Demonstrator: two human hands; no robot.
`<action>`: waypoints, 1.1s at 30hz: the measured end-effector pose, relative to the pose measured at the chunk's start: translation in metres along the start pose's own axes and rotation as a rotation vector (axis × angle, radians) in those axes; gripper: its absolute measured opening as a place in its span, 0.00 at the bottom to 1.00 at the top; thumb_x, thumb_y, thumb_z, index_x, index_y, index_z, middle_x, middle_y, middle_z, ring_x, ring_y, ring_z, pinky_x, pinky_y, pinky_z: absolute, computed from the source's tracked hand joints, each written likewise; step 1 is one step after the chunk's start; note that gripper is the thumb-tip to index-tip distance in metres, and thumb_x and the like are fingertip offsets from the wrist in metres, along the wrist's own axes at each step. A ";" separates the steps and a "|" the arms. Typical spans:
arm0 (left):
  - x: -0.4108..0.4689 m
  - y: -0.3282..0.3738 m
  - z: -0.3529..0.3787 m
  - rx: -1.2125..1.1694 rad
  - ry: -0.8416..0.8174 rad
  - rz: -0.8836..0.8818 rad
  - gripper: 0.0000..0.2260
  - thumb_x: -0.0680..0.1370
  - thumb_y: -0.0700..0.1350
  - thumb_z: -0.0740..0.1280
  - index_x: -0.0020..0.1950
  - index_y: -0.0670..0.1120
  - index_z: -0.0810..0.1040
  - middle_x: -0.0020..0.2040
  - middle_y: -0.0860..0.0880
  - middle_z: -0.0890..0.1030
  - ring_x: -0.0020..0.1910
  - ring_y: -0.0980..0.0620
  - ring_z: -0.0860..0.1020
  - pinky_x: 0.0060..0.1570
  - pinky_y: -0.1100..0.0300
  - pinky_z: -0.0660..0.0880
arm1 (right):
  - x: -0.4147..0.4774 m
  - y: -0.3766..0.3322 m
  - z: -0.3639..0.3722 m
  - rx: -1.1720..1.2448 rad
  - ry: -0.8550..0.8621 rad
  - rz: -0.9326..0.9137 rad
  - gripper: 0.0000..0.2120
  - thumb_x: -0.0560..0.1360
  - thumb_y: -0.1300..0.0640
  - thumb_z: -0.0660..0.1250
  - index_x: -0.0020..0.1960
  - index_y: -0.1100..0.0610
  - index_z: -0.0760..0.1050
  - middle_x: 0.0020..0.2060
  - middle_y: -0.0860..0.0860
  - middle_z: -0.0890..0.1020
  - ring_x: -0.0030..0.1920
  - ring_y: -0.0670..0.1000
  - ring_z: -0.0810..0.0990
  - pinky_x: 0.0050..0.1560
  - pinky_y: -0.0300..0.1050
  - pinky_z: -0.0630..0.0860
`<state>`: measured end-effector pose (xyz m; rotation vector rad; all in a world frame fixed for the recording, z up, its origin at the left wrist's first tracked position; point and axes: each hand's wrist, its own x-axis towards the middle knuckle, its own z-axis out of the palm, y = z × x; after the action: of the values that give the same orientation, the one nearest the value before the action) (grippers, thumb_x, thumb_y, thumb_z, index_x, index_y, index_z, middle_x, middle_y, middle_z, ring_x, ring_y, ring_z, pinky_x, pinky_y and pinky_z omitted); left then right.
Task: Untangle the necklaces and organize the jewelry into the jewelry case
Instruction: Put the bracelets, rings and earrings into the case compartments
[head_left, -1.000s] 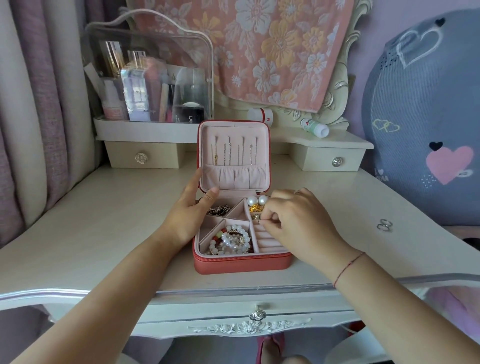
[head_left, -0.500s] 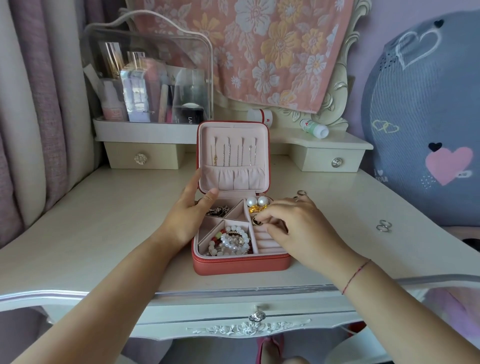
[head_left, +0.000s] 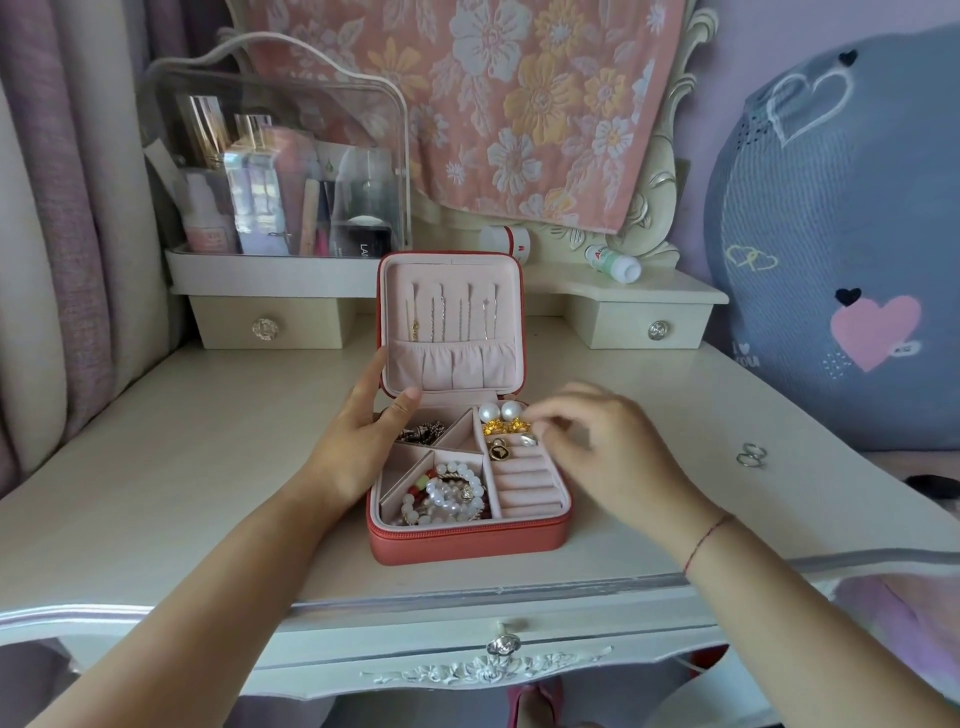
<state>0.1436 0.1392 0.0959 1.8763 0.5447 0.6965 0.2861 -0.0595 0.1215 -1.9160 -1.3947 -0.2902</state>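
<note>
Open coral jewelry case (head_left: 467, 540) in the middle of a pale dressing table (head_left: 156, 467), its lid (head_left: 452, 280) standing upright. My left hand (head_left: 358, 441) steadies the lid: thumb on its inner lower-left corner, index finger straight along the outer edge, the corner held between them. My right hand (head_left: 608, 457) hovers over the case's rear right, blurred. The fingers are loosely curled with tips close together, and I cannot tell whether they pinch anything.

Inside the lid, thin necklaces (head_left: 441, 317) hang in a row above a gathered pocket (head_left: 452, 364). In the base, the rear-left compartment holds a dark metal chain (head_left: 423, 431). The front-left compartment holds pearl and coloured bead bracelets (head_left: 452, 493). The rear-right compartment holds two pearl earrings (head_left: 498, 412) and gold pieces (head_left: 506, 427). On the ring rolls just in front sit a heart-shaped lock pendant (head_left: 500, 449) and a silver ring (head_left: 529, 440).

Another ring (head_left: 751, 456) lies on the table, well to the right. A clear cosmetics box (head_left: 275, 156) stands at the back left.
</note>
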 end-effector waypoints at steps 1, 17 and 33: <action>0.000 0.000 0.000 -0.004 -0.001 -0.003 0.32 0.73 0.66 0.62 0.76 0.65 0.57 0.73 0.53 0.69 0.69 0.53 0.71 0.72 0.51 0.64 | 0.006 0.012 -0.005 0.009 0.071 0.084 0.07 0.74 0.63 0.67 0.46 0.54 0.83 0.40 0.47 0.81 0.40 0.46 0.77 0.45 0.34 0.71; -0.002 0.005 0.002 0.012 0.028 0.005 0.25 0.80 0.55 0.61 0.76 0.64 0.57 0.72 0.51 0.69 0.59 0.61 0.74 0.62 0.64 0.63 | 0.055 0.081 0.002 -0.267 -0.171 0.428 0.03 0.71 0.52 0.72 0.39 0.51 0.83 0.37 0.44 0.70 0.46 0.50 0.74 0.57 0.52 0.72; 0.000 0.000 0.001 -0.018 -0.005 0.002 0.30 0.74 0.64 0.63 0.75 0.67 0.57 0.72 0.52 0.70 0.65 0.55 0.74 0.71 0.53 0.65 | 0.052 0.051 -0.001 -0.072 -0.239 0.389 0.05 0.70 0.54 0.73 0.35 0.50 0.82 0.24 0.42 0.75 0.30 0.44 0.71 0.53 0.49 0.72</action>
<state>0.1443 0.1387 0.0956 1.8613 0.5313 0.6962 0.3522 -0.0293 0.1299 -2.2884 -1.1329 0.0795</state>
